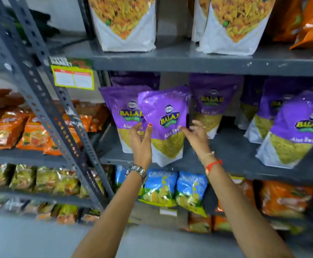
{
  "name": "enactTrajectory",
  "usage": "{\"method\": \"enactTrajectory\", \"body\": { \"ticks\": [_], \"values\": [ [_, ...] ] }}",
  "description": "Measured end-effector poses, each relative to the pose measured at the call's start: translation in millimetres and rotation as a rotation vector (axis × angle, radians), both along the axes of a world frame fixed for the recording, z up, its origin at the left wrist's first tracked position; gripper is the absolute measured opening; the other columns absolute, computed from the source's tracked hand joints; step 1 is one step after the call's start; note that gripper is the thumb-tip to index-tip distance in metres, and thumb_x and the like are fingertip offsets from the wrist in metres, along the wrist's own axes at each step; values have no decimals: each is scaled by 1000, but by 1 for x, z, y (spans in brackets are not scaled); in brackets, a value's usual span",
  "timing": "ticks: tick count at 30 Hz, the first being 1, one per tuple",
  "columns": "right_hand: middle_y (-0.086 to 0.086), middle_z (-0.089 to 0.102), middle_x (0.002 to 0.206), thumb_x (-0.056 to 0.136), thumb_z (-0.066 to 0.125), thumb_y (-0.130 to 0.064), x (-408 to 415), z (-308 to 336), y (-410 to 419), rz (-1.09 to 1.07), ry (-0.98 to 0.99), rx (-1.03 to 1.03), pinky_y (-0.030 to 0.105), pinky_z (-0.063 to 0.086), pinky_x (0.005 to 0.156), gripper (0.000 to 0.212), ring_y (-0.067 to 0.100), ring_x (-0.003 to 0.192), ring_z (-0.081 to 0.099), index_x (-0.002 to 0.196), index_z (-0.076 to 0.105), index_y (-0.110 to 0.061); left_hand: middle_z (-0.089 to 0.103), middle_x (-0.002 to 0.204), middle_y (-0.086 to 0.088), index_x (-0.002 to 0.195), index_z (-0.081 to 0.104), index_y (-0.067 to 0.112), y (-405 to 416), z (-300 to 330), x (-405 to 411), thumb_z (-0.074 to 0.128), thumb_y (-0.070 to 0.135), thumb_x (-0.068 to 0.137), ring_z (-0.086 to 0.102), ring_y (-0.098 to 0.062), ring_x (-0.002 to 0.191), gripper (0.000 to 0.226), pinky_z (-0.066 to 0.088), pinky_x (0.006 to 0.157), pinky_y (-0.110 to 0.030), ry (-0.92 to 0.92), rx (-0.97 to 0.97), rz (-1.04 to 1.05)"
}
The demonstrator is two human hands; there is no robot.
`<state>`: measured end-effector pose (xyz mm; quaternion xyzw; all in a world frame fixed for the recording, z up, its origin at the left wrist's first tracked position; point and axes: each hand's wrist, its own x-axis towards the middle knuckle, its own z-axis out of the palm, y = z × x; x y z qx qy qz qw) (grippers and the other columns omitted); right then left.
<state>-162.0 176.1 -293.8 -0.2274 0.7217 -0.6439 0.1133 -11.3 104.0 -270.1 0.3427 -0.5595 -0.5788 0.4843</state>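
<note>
The grip of the left hand (140, 140) is on the pouch (167, 112): its thumb (149, 128) lies on the purple front and the other fingers curl at the pouch's left edge. The right hand (196, 135) has a loose, wide grip; its fingers are spread and only the tips touch the pouch's right edge, though they are blurred. The pouch sits between the two hands at the front of the middle shelf (232, 146), a little tilted, with its white bottom corner over the shelf's front lip. Whether it rests on the shelf cannot be told.

Just behind it on the left stands a second pouch (123, 108) of the same kind, partly covered by it. A third pouch (210, 103) stands behind on the right, near the right hand. More of these purple pouches fill the shelf farther right — the nearest one (293, 131) leans forward.

White bags (126, 38) stand on the shelf above. Blue packs (161, 187) stand on the shelf below, between the two forearms. Orange packs (34, 133) lie on the rack to the left, past a slotted post (40, 101), and a yellow-edged tag (73, 79) hangs by it. The left wrist wears a watch (136, 171), the right a red band (212, 165).
</note>
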Motion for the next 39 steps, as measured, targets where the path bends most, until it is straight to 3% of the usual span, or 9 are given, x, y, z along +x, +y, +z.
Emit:
{"method": "enactTrajectory", "body": {
  "ticks": [3,5,9,12,17,19,23,32,39],
  "values": [
    [10,59,105,75,78,-24,-10,-33,-5,118,-104,109,31,47,90,58,23,99,58,122,48,-7,46,132,-11,133,38,5,5,-28,-11,54,16,90,47,-19,117,47,40,101,-34,6,138,-127],
    [9,64,118,73,78,-31,-13,-45,-6,196,-65,146,36,48,97,40,25,111,61,104,58,-17,32,150,-5,143,26,13,7,-42,-17,51,18,92,35,-15,132,57,30,114,-38,-3,178,-200],
    [-12,67,100,71,80,-28,-9,-50,-9,282,-84,102,2,46,68,42,-6,88,63,106,56,-28,10,159,3,147,11,28,9,-56,-26,44,33,94,16,-15,144,62,18,117,-52,-73,248,-276],
    [-4,65,107,69,80,-36,-12,-54,-11,294,-115,113,-2,43,62,54,-6,91,56,112,48,-27,10,160,3,147,9,29,7,-62,-32,42,34,94,15,-18,146,62,19,118,-48,-79,237,-271],
    [-2,69,116,53,80,-60,-26,-54,8,165,-69,84,45,50,99,68,17,108,64,110,52,-37,41,137,18,131,31,39,8,-60,-52,43,32,95,42,-6,124,39,31,111,-50,-120,170,-355],
    [-8,70,112,45,78,-70,-34,-51,20,56,-55,66,46,50,98,74,15,107,64,108,53,-42,50,117,25,119,37,38,11,-54,-66,44,29,95,49,6,105,27,37,107,-47,-116,140,-402],
    [-3,68,112,41,78,-73,-51,-44,44,-130,-43,30,47,51,95,83,18,105,65,110,52,-35,54,132,-7,129,38,16,16,-44,-100,44,25,95,54,-25,121,36,42,105,-53,-93,123,-540],
    [3,62,109,46,74,-71,-70,-55,82,-285,-47,116,33,44,81,71,24,103,61,100,47,-32,53,129,-9,128,38,12,40,-66,-147,44,25,95,51,-30,124,36,41,104,-57,-180,153,-673],
    [13,61,124,48,79,-65,-73,-64,91,-210,-134,-1,53,49,98,96,29,115,60,127,46,-21,48,131,-2,138,24,16,39,-69,-148,46,31,93,52,-21,117,52,41,105,-53,-233,130,-623]
  ]
}}
